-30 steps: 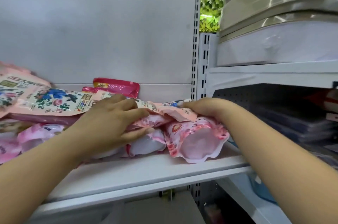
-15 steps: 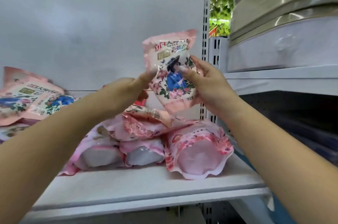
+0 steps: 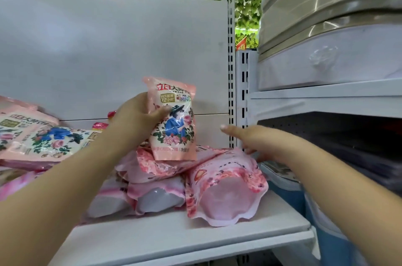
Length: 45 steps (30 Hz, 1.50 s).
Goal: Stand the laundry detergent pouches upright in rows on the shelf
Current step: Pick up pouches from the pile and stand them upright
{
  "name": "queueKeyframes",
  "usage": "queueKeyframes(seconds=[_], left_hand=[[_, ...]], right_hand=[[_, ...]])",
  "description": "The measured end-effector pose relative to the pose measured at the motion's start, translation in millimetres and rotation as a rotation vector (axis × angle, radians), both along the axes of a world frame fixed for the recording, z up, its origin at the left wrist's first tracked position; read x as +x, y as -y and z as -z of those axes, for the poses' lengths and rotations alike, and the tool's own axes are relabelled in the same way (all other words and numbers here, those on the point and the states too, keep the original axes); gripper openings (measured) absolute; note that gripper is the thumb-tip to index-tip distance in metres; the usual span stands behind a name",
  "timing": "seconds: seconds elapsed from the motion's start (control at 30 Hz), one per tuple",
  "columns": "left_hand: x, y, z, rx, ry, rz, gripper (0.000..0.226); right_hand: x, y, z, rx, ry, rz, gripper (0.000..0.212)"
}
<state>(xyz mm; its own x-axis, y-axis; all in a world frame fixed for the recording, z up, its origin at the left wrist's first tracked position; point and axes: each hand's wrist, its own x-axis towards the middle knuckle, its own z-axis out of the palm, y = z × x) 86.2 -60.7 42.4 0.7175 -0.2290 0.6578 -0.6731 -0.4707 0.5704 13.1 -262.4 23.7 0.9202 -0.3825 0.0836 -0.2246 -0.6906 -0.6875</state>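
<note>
My left hand [image 3: 139, 116] grips a pink floral detergent pouch [image 3: 175, 126] by its left edge and holds it upright above a heap of pouches. The heap [image 3: 165, 181] lies flat on the white shelf [image 3: 185, 241]. One pouch [image 3: 226, 187] lies on its side at the right of the heap, its base facing me. My right hand [image 3: 250, 138] is open, fingers spread, resting on the far right end of that pouch near the shelf upright. More pouches [image 3: 37, 141] are stacked flat at the left.
A grey back panel [image 3: 108, 48] closes the shelf behind. A slotted upright [image 3: 231, 83] bounds it on the right. Beyond stands a neighbouring shelf unit [image 3: 326, 96] with wrapped plastic drawers on top and dark goods below. Bare shelf board runs along the front edge.
Both hands lifted one pouch off the heap. My right hand has since let go and dropped to the rightmost lying pouch, and my left hand now holds the raised pouch alone, slightly lower.
</note>
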Motion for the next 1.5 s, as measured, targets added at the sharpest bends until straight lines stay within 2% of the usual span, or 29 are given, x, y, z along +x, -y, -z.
queueKeyframes(seconds=[0.1, 0.2, 0.3, 0.37, 0.43, 0.5, 0.57, 0.67, 0.7, 0.77, 0.83, 0.9, 0.97, 1.13, 1.27, 1.43, 1.5], left_hand=[[2.0, -0.9, 1.4, 0.07, 0.031, -0.099, 0.02], [2.9, -1.9, 3.8, 0.125, 0.049, -0.193, 0.03], [0.6, -2.7, 6.1, 0.122, 0.039, -0.231, 0.028], [-2.7, -4.9, 4.4, 0.128, 0.028, -0.25, 0.028], [1.3, -10.5, -0.4, 0.122, 0.036, -0.288, 0.036], [8.3, -21.7, -7.4, 0.071, 0.037, -0.362, 0.061], [17.7, -35.9, -9.1, 0.088, 0.004, -0.449, 0.079], [21.6, -48.3, -8.7, 0.247, 0.107, -0.556, 0.09], [16.0, -47.1, -8.9, 0.276, 0.165, -0.503, 0.085], [-4.0, -38.1, -9.2, 0.339, 0.173, -0.26, 0.075], [-23.0, -24.3, -1.9, 0.557, 0.113, -0.09, 0.075], [-32.5, -10.9, 7.4, 0.89, 0.076, -0.132, 0.086], [-29.6, -6.3, 12.5, 1.094, 0.082, -0.216, 0.077], [-9.0, -15.2, 5.7, 1.039, -0.101, -0.209, 0.053], [19.0, -43.5, 8.0, 0.965, -0.187, -0.265, 0.066], [25.3, -55.3, 0.7, 0.9, -0.251, -0.241, 0.067], [23.3, -55.1, 0.1, 0.931, -0.273, -0.235, 0.082]], right_hand=[[3.1, 1.8, 8.6, -0.007, -0.116, 0.009, 0.086], [5.7, 3.3, 17.7, 0.122, -0.211, -0.061, 0.063], [8.3, 7.8, 23.9, 0.31, -0.121, -0.07, 0.038], [9.4, 8.5, 23.7, 0.363, -0.043, -0.041, 0.029], [10.8, 7.4, 23.2, 0.367, 0.026, -0.017, 0.031], [12.9, 4.7, 24.1, 0.315, 0.094, -0.002, 0.042], [14.8, 2.6, 26.6, 0.257, 0.179, 0.013, 0.043], [18.8, 1.0, 29.0, 0.226, 0.269, -0.001, 0.037], [20.1, 0.4, 29.2, 0.221, 0.283, -0.007, 0.034], [22.4, -1.2, 29.5, 0.204, 0.301, -0.006, 0.031], [22.8, -2.7, 29.8, 0.189, 0.321, -0.003, 0.029], [23.4, -2.7, 29.9, 0.173, 0.347, -0.001, 0.029], [23.7, -4.3, 28.8, 0.133, 0.381, 0.004, 0.028], [30.7, -13.3, 17.6, 0.013, 0.514, -0.026, 0.018], [40.2, -16.4, 10.6, -0.046, 0.573, -0.092, 0.014], [38.7, -11.3, 9.7, -0.076, 0.502, -0.162, 0.009], [32.3, -8.3, 10.4, -0.032, 0.51, -0.176, 0.007]])
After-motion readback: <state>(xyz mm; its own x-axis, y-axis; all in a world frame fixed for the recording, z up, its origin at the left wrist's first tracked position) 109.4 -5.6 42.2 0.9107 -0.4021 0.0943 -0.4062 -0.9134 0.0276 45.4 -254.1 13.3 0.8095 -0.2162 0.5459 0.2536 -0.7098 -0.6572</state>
